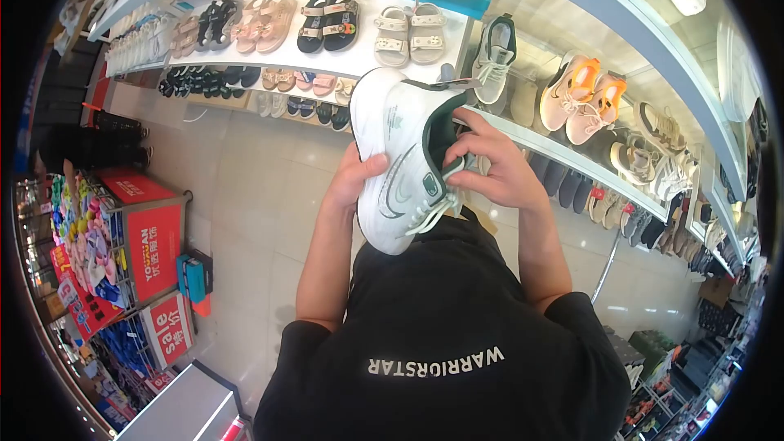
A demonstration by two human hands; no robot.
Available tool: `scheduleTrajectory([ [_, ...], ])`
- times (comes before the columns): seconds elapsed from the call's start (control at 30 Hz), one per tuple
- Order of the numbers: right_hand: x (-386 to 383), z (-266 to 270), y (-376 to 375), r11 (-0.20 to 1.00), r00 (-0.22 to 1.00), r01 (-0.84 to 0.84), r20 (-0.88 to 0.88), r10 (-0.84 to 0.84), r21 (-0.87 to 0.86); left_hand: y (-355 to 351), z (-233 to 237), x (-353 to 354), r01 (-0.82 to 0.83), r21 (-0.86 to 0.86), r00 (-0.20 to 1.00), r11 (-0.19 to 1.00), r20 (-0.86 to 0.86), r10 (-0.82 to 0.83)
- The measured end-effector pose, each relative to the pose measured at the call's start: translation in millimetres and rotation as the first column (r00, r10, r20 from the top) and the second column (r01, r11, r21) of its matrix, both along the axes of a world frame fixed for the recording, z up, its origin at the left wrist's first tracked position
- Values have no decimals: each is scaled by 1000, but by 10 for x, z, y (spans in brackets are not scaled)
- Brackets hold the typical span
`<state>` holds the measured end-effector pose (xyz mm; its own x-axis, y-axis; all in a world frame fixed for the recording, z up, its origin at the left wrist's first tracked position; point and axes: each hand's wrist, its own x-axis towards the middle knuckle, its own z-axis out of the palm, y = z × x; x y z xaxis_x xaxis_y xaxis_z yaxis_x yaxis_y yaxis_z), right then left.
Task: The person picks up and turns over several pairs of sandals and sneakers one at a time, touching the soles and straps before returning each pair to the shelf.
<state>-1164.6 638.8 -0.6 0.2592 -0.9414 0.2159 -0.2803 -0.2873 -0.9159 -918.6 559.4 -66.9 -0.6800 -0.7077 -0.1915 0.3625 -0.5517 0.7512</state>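
A white sneaker [390, 171] with a dark green lining and pale laces is held up in front of my chest, its toe pointing down toward me. My left hand [356, 178] grips it from the sole side, thumb over the white midsole; the other fingers are hidden behind the shoe. At the collar, my right hand [496, 165] has its thumb and fingers pinched near the upper laces and tongue. A small tag [457, 83] sticks out at the heel end.
Ahead, a white shelf [343, 61] bears rows of sandals [328, 23]. On the right shelf stand a grey-green sneaker [495, 57] and orange-lined sneakers [581, 94]. A bin with red signs [153, 251] is at left, near a white-topped counter [184, 408].
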Motion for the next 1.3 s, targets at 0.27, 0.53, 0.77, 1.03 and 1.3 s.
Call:
scheduleTrajectory([
  [0.27,610,147,-32,939,948,281,-96,-304,-201,-51,117,213,-71,-170,997,983,24,76],
  [0.53,708,208,144,976,955,209,225,-191,-57,12,-87,185,-104,31,944,994,-311,109],
  [0.77,678,92,327,984,891,114,425,-161,134,-57,-153,0,107,377,710,920,-676,195],
  [1.03,709,97,428,975,858,152,468,-211,161,8,-200,-34,260,384,664,886,-737,125],
  [1.3,753,64,503,970,867,227,436,-243,90,41,-570,306,-192,-3,919,981,-351,178],
])
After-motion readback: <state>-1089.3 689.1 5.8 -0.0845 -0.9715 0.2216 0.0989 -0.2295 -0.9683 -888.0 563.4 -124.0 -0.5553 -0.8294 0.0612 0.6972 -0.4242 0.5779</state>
